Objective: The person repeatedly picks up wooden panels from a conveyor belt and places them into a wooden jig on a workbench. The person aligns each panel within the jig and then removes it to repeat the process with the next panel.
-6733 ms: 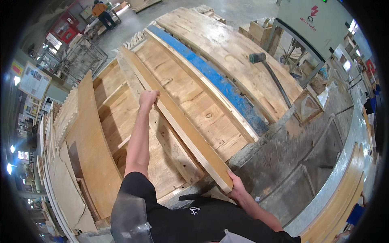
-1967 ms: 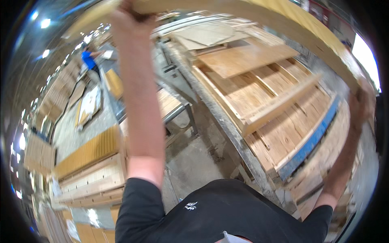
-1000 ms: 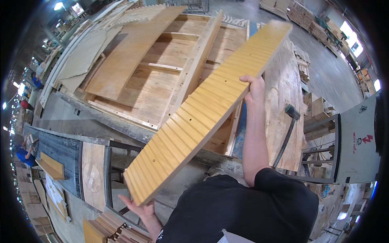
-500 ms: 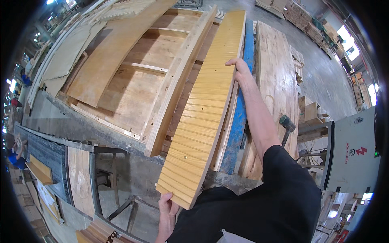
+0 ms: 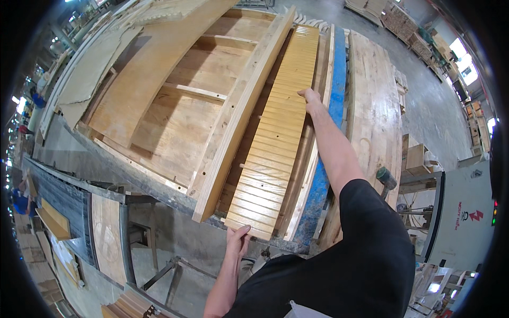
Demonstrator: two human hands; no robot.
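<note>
Both my hands grip a long yellow wooden board with ridges running across its face and a few small holes along its middle. My left hand is closed on the near end, thumb on top. My right hand holds the right edge farther up, its fingers partly hidden beneath. The board lies nearly flat over the gap between a thick pale timber beam on its left and a blue metal rail on its right. What supports it underneath is hidden.
A shallow wooden frame with crosspieces and a leaning plywood sheet lie left. Pale planks line the right, with a dark-headed mallet on them. A grey electrical cabinet stands at right. Another worker is far left.
The board has gone down and away from my body, from tilted to nearly flat between the beam and the rail. Both hands moved with it, keeping their grip.
</note>
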